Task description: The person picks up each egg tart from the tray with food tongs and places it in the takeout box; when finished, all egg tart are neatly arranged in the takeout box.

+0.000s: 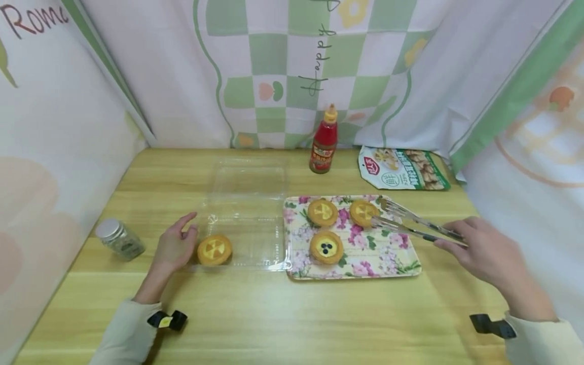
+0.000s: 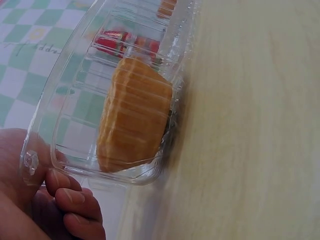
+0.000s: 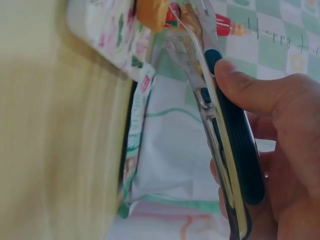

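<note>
A clear plastic clamshell box [image 1: 255, 230] lies with its lid folded back, one egg tart [image 1: 214, 250] in its left end. My left hand [image 1: 175, 248] pinches the box's left rim; the left wrist view shows thumb and fingers at that corner. On a floral tray [image 1: 296, 274] sit two tarts with yellow cross-shaped tops and one tart with dark berries [image 1: 326, 248]. My right hand [image 1: 490, 256] grips metal tongs [image 1: 406, 229] with dark green handles. Their tips are spread at the right edge of the tray's back right tart [image 1: 362, 213]; whether both touch it, I cannot tell.
A red sauce bottle [image 1: 323, 147] stands behind the tray. A food pouch [image 1: 403, 170] lies at the back right. At the left, a glass jar [image 1: 120, 241] with a silver lid leans on its side. Printed curtains [image 1: 274, 76] border the wooden table [image 1: 274, 319].
</note>
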{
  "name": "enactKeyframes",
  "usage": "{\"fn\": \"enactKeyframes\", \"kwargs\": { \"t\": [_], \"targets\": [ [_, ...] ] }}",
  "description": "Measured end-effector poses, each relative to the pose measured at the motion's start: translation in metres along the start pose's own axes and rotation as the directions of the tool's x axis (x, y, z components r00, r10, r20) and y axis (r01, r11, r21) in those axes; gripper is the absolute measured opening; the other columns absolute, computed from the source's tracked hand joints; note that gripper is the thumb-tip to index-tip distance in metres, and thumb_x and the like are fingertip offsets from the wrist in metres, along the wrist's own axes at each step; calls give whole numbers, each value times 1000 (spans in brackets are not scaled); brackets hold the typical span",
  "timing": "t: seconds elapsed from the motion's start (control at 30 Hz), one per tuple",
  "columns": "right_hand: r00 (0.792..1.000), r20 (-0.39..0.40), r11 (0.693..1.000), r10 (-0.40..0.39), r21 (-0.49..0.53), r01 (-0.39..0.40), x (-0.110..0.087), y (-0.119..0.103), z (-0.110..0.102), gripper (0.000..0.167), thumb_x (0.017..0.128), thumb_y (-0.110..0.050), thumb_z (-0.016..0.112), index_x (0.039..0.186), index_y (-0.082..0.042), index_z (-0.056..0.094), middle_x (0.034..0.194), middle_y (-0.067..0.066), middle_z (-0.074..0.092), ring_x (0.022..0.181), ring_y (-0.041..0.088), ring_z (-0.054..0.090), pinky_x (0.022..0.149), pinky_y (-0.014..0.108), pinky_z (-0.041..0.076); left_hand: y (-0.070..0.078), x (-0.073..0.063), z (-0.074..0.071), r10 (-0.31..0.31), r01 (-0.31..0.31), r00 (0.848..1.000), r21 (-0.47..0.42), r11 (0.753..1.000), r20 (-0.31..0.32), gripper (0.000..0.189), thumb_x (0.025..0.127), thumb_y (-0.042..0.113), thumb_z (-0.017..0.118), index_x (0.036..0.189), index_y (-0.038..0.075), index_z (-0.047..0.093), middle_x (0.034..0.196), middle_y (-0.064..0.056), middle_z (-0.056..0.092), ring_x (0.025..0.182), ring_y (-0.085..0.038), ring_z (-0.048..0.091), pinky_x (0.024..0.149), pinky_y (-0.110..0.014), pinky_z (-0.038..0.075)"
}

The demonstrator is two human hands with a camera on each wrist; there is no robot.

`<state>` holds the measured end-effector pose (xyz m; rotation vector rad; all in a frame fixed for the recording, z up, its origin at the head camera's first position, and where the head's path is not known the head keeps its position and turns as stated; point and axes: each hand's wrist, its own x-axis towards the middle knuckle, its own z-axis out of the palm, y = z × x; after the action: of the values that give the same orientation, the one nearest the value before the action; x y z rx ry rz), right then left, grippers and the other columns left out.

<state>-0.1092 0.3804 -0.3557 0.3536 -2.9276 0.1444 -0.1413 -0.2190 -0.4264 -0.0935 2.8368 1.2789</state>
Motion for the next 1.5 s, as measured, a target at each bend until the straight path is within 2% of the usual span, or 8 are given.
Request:
{"fn": "enactKeyframes", "kwargs": {
  "t": [0.33,0.77,0.97,1.07,1.13,1.27,1.33,1.5],
  "targets": [
    [996,85,1000,-13,16,12,3,1,15,44,83,-40,76,106,-3,71,98,22,65,83,40,63,67,56,49,1,-1,0,2,-2,1000,8,1000,-20,49,104,26,41,148,6,41,50,6,33,41,-8,30,38,-25,30],
    [998,-43,999,-35,-1,35,2,-4,29,38,79,-32,80,101,-2,71,89,14,63,68,29,59,50,43,45,1,0,0,7,-7,1000,11,1000,-7,49,104,26,39,148,5,40,50,6,34,41,-8,30,37,-25,29],
    [992,-121,999,-42,22,45,2,-10,25,36,80,-33,80,98,-3,72,92,15,64,72,32,60,53,47,47,0,0,-1,8,-8,1000,7,1000,-3,49,104,26,39,148,5,40,50,6,34,41,-8,30,37,-25,30],
    [974,-208,994,-90,39,100,7,-21,22,34,79,-34,80,96,-5,72,90,13,65,71,30,61,53,44,47,0,-1,-2,4,-4,1000,9,1000,0,48,104,26,39,148,6,40,50,6,34,40,-8,30,37,-25,29],
    [948,-278,985,-153,39,170,13,-33,21,38,82,-41,76,95,-6,72,88,10,65,68,26,60,48,36,44,0,-1,-3,5,-5,1000,14,1000,-1,49,104,27,39,148,6,40,50,6,34,40,-8,30,37,-25,29],
    [875,-382,940,-297,43,338,31,-64,21,62,91,-63,53,93,-4,73,85,8,64,67,21,58,45,31,42,2,0,-3,14,-14,1000,26,1000,-10,48,104,27,38,148,6,41,50,6,34,41,-9,31,38,-26,31],
    [855,-386,916,-347,56,397,42,-84,22,69,94,-66,43,93,-4,73,86,7,64,70,21,58,50,34,46,3,0,-3,15,-15,1000,27,1000,-10,48,104,27,38,148,6,41,50,6,34,41,-9,32,38,-26,31],
    [850,-309,884,-427,57,465,71,-132,24,43,87,-50,68,95,-8,73,90,6,64,79,22,60,64,40,51,6,1,-4,0,-1,1000,36,999,6,48,104,26,39,148,6,40,50,6,34,43,-10,33,40,-27,32]
  ]
}}
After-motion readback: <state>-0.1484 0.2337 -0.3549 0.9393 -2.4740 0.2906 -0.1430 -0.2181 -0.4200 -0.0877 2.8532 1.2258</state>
